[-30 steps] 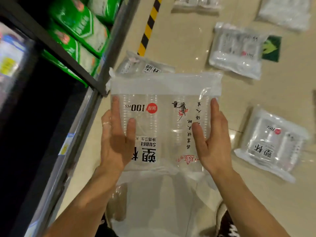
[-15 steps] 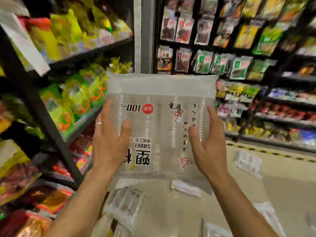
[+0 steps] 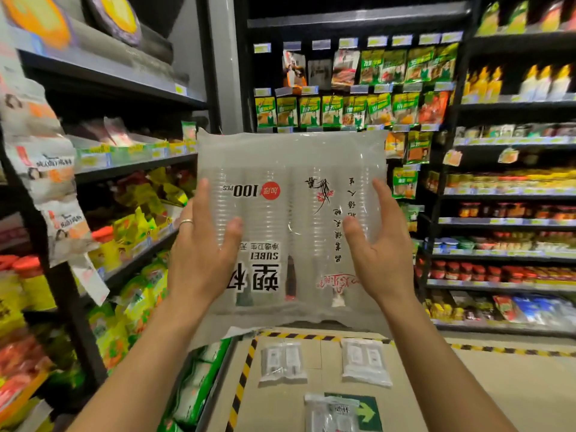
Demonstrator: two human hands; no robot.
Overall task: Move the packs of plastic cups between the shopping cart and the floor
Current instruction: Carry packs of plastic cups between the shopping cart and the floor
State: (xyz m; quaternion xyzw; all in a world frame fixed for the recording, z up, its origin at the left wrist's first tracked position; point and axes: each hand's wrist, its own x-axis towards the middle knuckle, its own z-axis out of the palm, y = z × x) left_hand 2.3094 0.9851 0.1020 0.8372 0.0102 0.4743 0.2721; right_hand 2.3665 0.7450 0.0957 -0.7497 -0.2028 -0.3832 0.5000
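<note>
Standing upright, the pack of cups [image 3: 290,169] shows its print upside down.

Inspection is finding the clear plastic pack of disposable cups [image 3: 290,169] veiling the shelf bays behind it. Beyond one finger and a thumb each, the fingers of the left hand [image 3: 199,260] and right hand [image 3: 383,254] gripping it are lying out of sight. The bottom edge is cropping both forearms and the white-labelled cup pack on the floor [image 3: 332,413], which is overlapping the green arrow floor sign [image 3: 369,413]. Blur is smearing the yellow-green bagged goods [image 3: 137,304]; the shelf price tags [image 3: 505,191] are proving illegible.
</note>
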